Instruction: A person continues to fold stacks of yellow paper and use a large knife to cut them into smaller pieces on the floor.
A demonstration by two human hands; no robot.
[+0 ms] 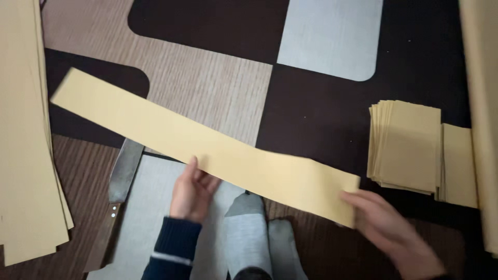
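Note:
A long tan paper strip (171, 137) runs slantwise from upper left to lower right above the patterned floor mat (207, 83). My left hand (191, 192), in a dark blue sleeve, holds the strip's lower edge near its middle, thumb on top. My right hand (391, 228) grips the strip's right end. Both hands hold the strip a little off the floor. My feet in grey socks (249, 233) rest under the strip between my hands.
A large knife (120, 181) with a wooden handle lies on the floor left of my left hand. A stack of cut tan rectangles (407, 145) sits at right. Long tan sheets (23, 155) lie along the left edge, more along the right edge (485, 103).

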